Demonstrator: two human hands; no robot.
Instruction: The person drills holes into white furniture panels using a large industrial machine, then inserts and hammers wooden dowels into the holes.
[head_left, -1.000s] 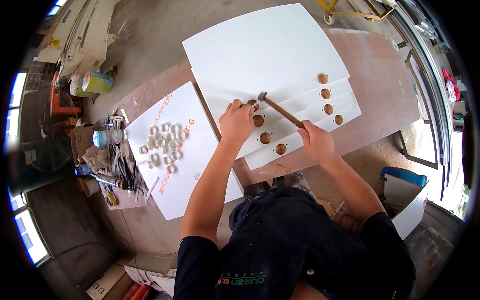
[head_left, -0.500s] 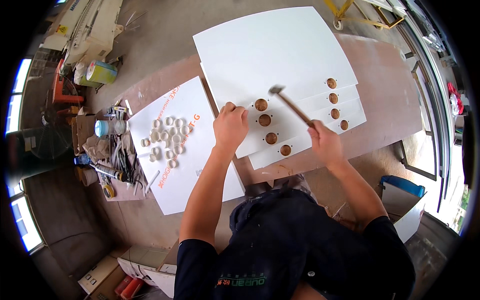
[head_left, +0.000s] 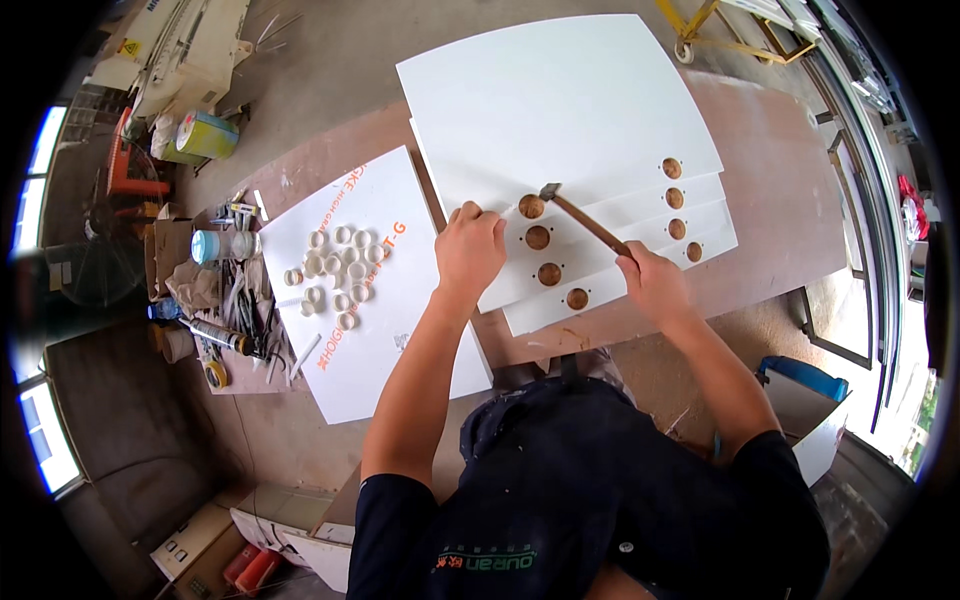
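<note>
My right hand (head_left: 655,285) is closed round the wooden handle of a hammer (head_left: 590,225). The hammer's head is beside the farthest hole of the left row in a stack of white panels (head_left: 560,110). My left hand (head_left: 470,248) is closed over the stack's left edge, its fingertips close to that same round hole (head_left: 531,206). Whatever its fingers pinch is too small or hidden to make out. The panels lie stepped, and their cut holes have bare brown wood inside and tiny dark holes beside them.
Several white rings (head_left: 337,265) lie on a printed white board (head_left: 400,340) at the left. Past it are a clear jar (head_left: 225,246), a sealant tube (head_left: 218,337), a tape roll (head_left: 215,374) and loose tools. The brown table (head_left: 775,200) extends to the right.
The hammer's head has come down and nearer, to beside the farthest left hole. My left hand keeps its place at the panel edge. The whole view has shifted slightly.
</note>
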